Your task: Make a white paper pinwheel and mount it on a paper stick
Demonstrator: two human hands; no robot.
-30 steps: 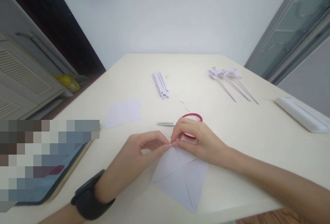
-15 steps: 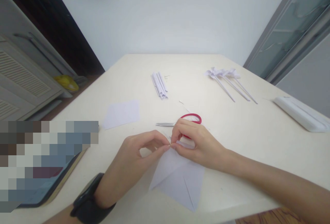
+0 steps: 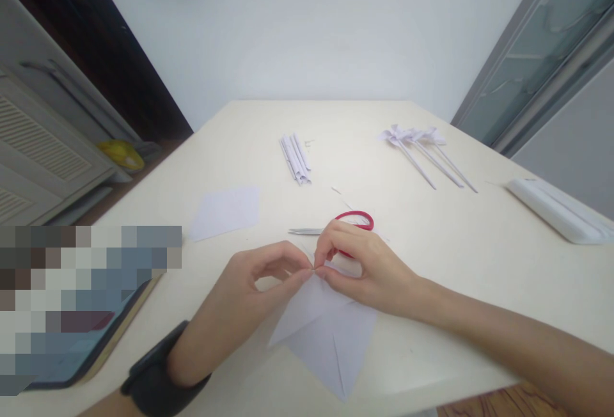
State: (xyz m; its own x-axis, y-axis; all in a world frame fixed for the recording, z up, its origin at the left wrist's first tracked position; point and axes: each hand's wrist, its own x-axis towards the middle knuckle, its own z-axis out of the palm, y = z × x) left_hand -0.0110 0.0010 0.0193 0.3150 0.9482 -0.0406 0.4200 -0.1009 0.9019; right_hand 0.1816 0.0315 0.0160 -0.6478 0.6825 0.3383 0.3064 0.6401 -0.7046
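This looks like a room in a home, set up for paper craft. A cream, smooth-topped worktop (image 3: pixel 480 257) stands against a plain white wall (image 3: pixel 307 27) — no shop fittings, no lab gear. On the left is a pale cabinet with louvred doors (image 3: pixel 38 155) beside a dark wooden door (image 3: pixel 100 52); on the right, a grey-framed frosted-glass sliding door (image 3: pixel 542 52). Wood flooring (image 3: pixel 503 404) shows at the near right — a domestic finish.

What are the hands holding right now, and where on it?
Both the left hand and the right hand pinch the far corner of the folded white paper between thumb and fingertips; the rest of the sheet lies on the table.
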